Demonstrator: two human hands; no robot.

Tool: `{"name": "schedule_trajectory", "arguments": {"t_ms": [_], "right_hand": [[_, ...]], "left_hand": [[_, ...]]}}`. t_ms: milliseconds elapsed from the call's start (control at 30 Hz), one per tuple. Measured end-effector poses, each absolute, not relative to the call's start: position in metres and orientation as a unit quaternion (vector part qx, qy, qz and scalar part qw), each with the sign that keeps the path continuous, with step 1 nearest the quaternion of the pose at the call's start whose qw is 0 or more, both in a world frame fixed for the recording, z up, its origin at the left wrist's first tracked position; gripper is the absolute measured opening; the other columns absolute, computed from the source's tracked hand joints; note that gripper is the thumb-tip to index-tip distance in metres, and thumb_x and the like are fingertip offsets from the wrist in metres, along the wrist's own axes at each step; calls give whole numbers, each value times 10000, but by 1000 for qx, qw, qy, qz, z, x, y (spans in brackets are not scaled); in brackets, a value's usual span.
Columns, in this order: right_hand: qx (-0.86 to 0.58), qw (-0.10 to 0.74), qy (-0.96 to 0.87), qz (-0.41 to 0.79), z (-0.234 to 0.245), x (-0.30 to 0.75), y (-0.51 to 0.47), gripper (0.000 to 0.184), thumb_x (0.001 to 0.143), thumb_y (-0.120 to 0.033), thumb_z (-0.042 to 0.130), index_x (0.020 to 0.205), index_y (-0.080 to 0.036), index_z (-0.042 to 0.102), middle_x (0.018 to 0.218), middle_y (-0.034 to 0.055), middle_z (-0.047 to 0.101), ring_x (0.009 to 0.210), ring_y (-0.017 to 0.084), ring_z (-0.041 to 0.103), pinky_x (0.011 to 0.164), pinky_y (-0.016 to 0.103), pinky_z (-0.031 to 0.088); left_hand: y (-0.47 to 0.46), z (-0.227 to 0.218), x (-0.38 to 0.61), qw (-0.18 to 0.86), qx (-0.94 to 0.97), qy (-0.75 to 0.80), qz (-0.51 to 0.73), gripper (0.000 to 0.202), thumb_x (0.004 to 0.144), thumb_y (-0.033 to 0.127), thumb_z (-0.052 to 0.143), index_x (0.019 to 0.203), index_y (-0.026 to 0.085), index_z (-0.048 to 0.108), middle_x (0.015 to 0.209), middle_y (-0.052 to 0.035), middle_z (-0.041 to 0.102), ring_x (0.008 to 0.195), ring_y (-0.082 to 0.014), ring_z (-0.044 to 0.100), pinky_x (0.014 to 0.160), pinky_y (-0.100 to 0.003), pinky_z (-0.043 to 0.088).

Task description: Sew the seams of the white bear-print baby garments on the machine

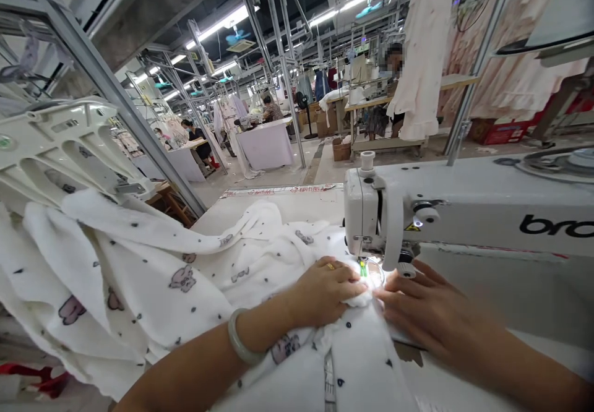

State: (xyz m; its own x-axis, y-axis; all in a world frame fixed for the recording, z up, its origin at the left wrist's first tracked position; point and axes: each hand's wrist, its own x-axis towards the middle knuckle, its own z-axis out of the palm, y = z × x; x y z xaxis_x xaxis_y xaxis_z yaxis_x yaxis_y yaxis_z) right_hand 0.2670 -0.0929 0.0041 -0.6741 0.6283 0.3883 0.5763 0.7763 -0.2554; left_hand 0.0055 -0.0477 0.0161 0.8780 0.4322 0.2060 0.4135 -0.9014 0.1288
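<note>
Here, wht fabric [273, 254] lies under L hand [320, 291].

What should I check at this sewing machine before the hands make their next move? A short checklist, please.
1. Left hand resting on the white printed fabric: ok.
2. Right hand close to the fabric's edge by the stitching area: ok.
3. Light shining on the stitching area under the sewing machine: ok.
4. Fabric lying smooth left of the machine: not ok, it is bunched in folds.
5. Fingertips safely clear of the needle: cannot tell, glare hides it.
</note>
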Motion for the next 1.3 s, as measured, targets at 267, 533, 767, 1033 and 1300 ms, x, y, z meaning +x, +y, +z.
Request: {"name": "schedule_trajectory", "arguments": {"t_ms": [267,533,767,1033,1300], "right_hand": [[-286,153,-934,150,21,259,-104,242,1073,-255,405,904,-223,575,890,13,585,864,183,549,967,425,384],[-279,169,-928,178,27,259,-107,203,1053,-235,423,998,-220,618,914,27,591,908,204,547,981,448,372],[-339,225,-908,101,11,269,-98,225,1043,-316,481,1218,-259,611,1007,19,683,983,203,648,1149,527,249],[-352,260,-898,-57,-15,261,-89,274,1012,-323,508,1262,-297,617,1108,22,712,1080,258,651,1200,533,200],[-414,216,-884,-24,-20,265,-88,443,1014,-446,511,1432,-301,525,1165,72,723,1126,326,653,1171,632,254]], "left_hand": [[-54,20,9,99,949,248,167,360,869,124,562,1201,221,662,1165,-69,708,1109,-206,650,1082,-374,425],[-73,39,28,157,927,319,123,211,906,181,615,1092,215,709,1106,-62,717,1058,-236,643,1007,-407,460],[-96,32,30,59,930,353,88,295,918,128,540,1201,160,620,1278,-116,620,1212,-274,571,1082,-448,426],[-90,23,25,15,940,336,63,294,993,192,493,1274,151,571,1343,-113,636,1328,-272,536,1135,-468,401],[-64,25,26,-1,947,318,40,278,1027,204,439,1260,176,588,1307,-97,664,1335,-265,544,1110,-445,430]]}}
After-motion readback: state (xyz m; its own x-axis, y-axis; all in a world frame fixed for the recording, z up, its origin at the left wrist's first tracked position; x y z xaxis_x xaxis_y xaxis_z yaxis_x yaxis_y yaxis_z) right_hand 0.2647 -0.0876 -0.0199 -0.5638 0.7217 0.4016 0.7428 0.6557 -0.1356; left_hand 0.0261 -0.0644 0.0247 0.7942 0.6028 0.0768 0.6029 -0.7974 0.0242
